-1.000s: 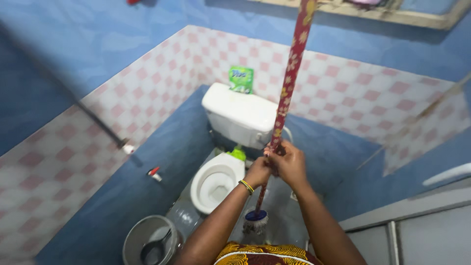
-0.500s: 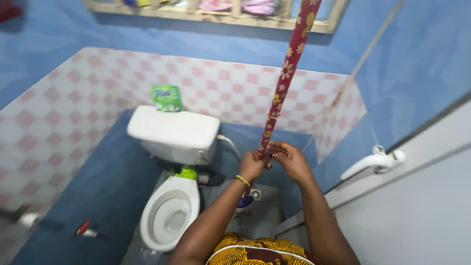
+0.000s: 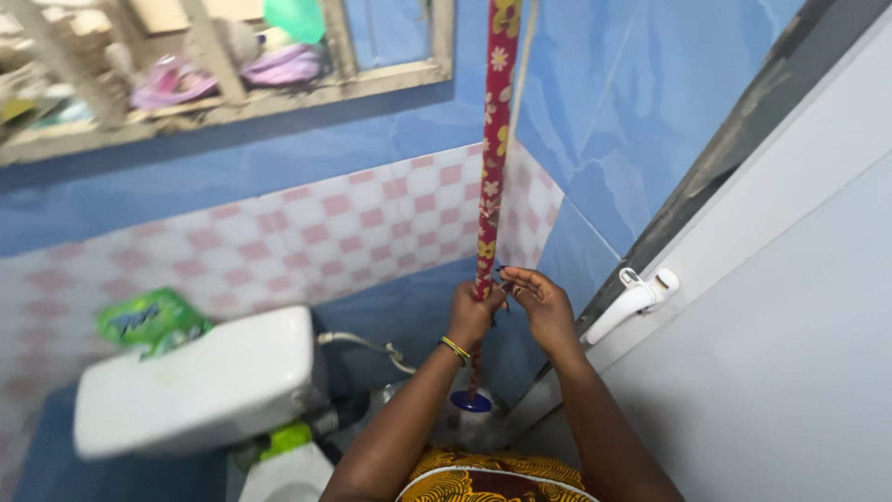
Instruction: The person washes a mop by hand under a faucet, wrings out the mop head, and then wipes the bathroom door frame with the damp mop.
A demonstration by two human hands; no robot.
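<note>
Since a moment ago the mop handle (image 3: 492, 167) has swung toward the door (image 3: 790, 307); left hand (image 3: 474, 314) grips it, right hand (image 3: 537, 302) half open, fingertips touching it.

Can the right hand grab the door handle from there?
Probably yes. The right hand is open beside the mop stick, and the white door handle sits just to its right with nothing between them.

A red mop handle (image 3: 492, 167) is patterned with yellow and white flowers. The wall tiles (image 3: 307, 232) are checked in pink and white beneath blue. A white cistern (image 3: 195, 381) is topped by a green packet (image 3: 149, 321).
</note>
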